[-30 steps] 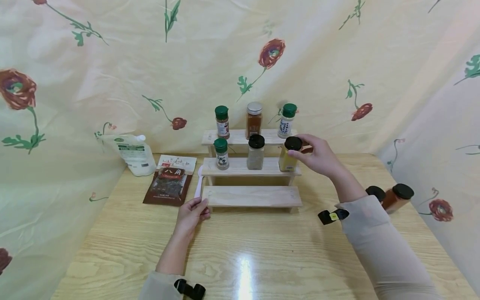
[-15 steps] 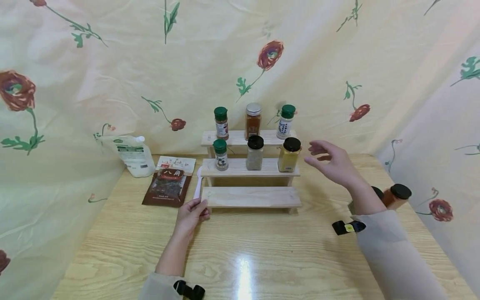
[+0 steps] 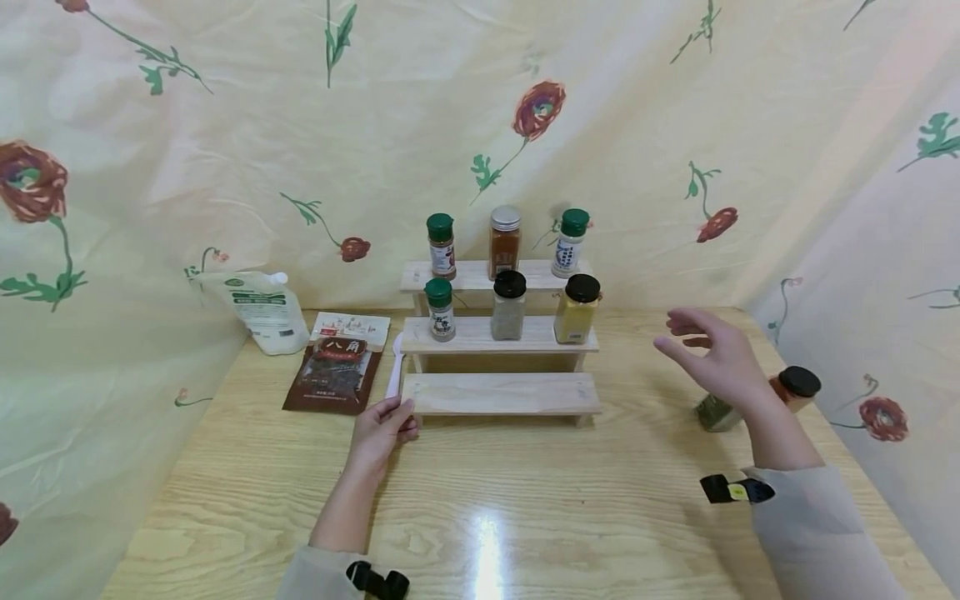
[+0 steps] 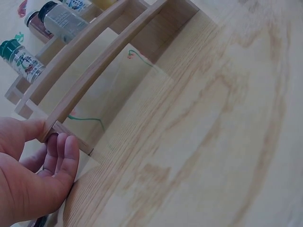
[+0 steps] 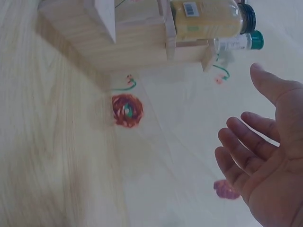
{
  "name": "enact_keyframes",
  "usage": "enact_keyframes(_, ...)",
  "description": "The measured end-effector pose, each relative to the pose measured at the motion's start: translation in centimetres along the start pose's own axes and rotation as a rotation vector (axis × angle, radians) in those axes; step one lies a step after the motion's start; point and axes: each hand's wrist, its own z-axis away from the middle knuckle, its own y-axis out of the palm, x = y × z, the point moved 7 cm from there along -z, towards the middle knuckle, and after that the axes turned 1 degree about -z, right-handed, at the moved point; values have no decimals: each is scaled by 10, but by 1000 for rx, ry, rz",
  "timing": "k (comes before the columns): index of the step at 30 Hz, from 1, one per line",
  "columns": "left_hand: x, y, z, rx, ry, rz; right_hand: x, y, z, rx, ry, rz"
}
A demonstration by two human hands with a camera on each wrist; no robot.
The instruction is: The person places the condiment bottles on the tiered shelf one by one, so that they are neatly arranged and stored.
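A three-tier wooden spice rack (image 3: 501, 394) stands on the table. My left hand (image 3: 381, 435) pinches its front left corner, thumb on the lowest shelf's end and fingers curled beneath, as the left wrist view shows. My right hand (image 3: 712, 354) hovers in the air right of the rack with nothing in it, fingers spread and loosely bent. On the middle shelf stand a green-capped shaker (image 3: 441, 312), a black-lidded jar of greyish powder (image 3: 507, 312) and a black-lidded jar of yellow powder (image 3: 576, 315). Just beyond the right hand lies a jar of green contents (image 3: 716, 413), partly hidden by the arm.
The top shelf bears two green-capped shakers (image 3: 442, 250) and a silver-lidded jar (image 3: 505, 246). A red-brown jar with a black lid (image 3: 797, 387) is at the right. A brown spice packet (image 3: 336, 367), a white spouted pouch (image 3: 268, 312) and a white spoon (image 3: 395, 367) sit left.
My right hand has let go of the yellow jar, which stays on the middle shelf, and has moved right toward the two jars there. The left hand keeps its place on the rack.
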Motion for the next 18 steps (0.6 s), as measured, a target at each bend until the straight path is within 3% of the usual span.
enact_keyframes(4,0,0,1,0,7,0,-6,-10,12,-37,4,25)
enact_keyframes(10,0,0,0,-6,3,-4,-21,-26,30,-66,95,80)
enact_keyframes(18,1,0,-1,-10,-3,-19,-40,-44,56,-108,151,128)
